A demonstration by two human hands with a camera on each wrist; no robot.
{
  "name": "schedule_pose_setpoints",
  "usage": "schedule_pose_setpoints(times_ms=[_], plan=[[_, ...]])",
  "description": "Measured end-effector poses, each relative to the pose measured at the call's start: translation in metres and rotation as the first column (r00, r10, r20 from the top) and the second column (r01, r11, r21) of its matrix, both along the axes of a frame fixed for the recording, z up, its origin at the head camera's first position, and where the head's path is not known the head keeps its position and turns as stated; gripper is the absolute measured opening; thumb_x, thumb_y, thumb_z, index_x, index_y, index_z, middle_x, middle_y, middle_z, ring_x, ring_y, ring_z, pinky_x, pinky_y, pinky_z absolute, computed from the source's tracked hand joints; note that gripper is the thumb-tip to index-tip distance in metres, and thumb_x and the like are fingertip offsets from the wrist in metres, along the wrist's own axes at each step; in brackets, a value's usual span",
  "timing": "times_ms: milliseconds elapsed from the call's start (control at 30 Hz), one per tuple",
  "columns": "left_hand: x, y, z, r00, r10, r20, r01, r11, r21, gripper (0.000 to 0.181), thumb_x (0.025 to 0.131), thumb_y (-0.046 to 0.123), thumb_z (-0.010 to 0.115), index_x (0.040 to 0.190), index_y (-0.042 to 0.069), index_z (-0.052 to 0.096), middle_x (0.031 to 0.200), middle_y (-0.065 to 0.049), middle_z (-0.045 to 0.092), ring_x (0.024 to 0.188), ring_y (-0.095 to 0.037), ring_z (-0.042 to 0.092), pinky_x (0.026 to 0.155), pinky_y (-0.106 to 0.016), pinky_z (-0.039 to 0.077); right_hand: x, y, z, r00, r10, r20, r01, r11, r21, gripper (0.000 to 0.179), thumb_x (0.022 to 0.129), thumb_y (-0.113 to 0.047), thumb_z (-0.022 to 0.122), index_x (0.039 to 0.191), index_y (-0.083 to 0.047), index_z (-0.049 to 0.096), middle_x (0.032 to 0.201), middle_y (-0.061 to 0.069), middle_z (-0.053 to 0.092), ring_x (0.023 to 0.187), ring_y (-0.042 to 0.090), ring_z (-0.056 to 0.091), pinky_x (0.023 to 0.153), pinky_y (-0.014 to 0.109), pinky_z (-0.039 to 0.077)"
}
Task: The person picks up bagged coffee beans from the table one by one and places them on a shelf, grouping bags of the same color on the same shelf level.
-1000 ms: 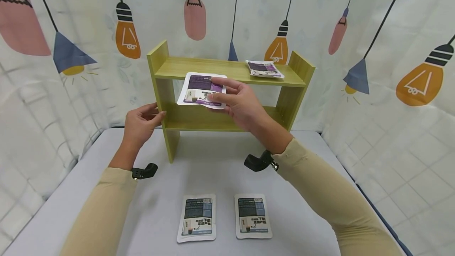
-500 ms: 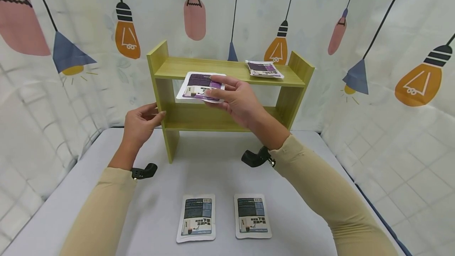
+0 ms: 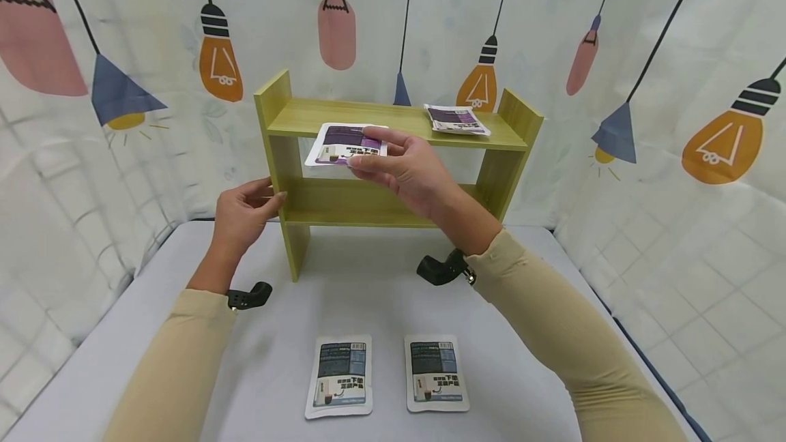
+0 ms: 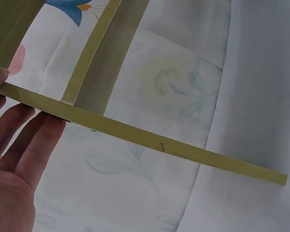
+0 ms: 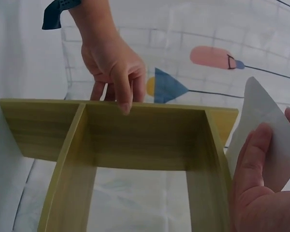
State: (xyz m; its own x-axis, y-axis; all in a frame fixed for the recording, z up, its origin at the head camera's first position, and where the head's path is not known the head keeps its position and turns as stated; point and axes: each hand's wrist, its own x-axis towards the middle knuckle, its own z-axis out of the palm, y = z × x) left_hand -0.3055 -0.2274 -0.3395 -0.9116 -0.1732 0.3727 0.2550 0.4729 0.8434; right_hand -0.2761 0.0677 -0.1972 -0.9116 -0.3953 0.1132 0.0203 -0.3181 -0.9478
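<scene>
My right hand (image 3: 417, 172) holds a flat white pouch with a purple printed label (image 3: 336, 143), thumb in front and fingers behind, at the front edge of the top board of a yellow-green wooden shelf (image 3: 362, 213). In the right wrist view the pouch's plain pale back (image 5: 266, 116) lies against my fingers. My left hand (image 3: 241, 217) grips the shelf's left side panel (image 4: 135, 131) between thumb and fingers, the fingers on the outer face. More purple-label pouches (image 3: 457, 121) lie stacked at the right end of the top board.
Two pouches with dark blue labels, a left one (image 3: 340, 377) and a right one (image 3: 437, 374), lie side by side on the white table (image 3: 258, 374) near me. A curtain printed with lamps (image 3: 399, 12) surrounds the table. Each wrist wears a black camera mount (image 3: 443, 269).
My right hand has risen slightly with the purple-label pouch, which now looks flatter and closer over the top board. The left hand, shelf and other pouches have stayed put.
</scene>
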Motion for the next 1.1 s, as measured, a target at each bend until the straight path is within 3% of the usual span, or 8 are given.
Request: schedule_pose_setpoints(times_ms=[133,400,733,1100], plan=[[-0.0007,0.0004,-0.001,1.0,0.001,-0.009,-0.001,1.0,-0.007,0.06,0.095,0.048,0.07,0.146,0.019,0.059,0.129,-0.013,0.071,0.11,-0.027,0.071,0.078,-0.013,0.057,-0.0003,0.0003,0.0008,1.0,0.014,-0.012,-0.014,0.999,0.034,0.063,0.087,0.015,0.07,0.145,-0.005,0.057,0.138,0.014,0.056,0.109,0.025,0.065,0.088,0.029,0.062],[-0.0022,-0.0002,-0.0025,1.0,0.006,-0.014,-0.006,1.0,-0.008,0.062,0.094,0.052,0.069,0.146,0.02,0.059,0.129,-0.013,0.07,0.11,-0.028,0.071,0.075,-0.011,0.057,-0.0019,-0.0003,0.0037,0.999,0.027,-0.019,-0.025,0.997,0.072,0.068,0.086,0.016,0.071,0.148,-0.007,0.054,0.144,0.011,0.052,0.114,0.025,0.064,0.088,0.025,0.061],[-0.001,0.0004,-0.0006,1.0,-0.004,0.0,0.004,1.0,-0.005,0.063,0.094,0.053,0.068,0.147,0.021,0.058,0.129,-0.013,0.07,0.111,-0.028,0.071,0.076,-0.012,0.057,-0.0069,-0.0017,0.0063,1.0,0.011,-0.025,-0.01,0.999,0.043,0.065,0.087,0.016,0.07,0.147,-0.003,0.054,0.139,0.016,0.057,0.107,0.024,0.066,0.086,0.026,0.062],[-0.0009,0.0002,-0.0006,1.0,-0.002,-0.006,0.002,1.0,-0.002,0.061,0.094,0.051,0.069,0.146,0.02,0.059,0.129,-0.013,0.07,0.108,-0.022,0.071,0.075,-0.011,0.057,-0.0091,-0.0048,0.01,0.999,-0.029,-0.028,0.032,0.996,0.078,0.063,0.086,0.011,0.075,0.145,-0.001,0.056,0.125,0.018,0.063,0.095,0.024,0.071,0.085,0.03,0.063]])
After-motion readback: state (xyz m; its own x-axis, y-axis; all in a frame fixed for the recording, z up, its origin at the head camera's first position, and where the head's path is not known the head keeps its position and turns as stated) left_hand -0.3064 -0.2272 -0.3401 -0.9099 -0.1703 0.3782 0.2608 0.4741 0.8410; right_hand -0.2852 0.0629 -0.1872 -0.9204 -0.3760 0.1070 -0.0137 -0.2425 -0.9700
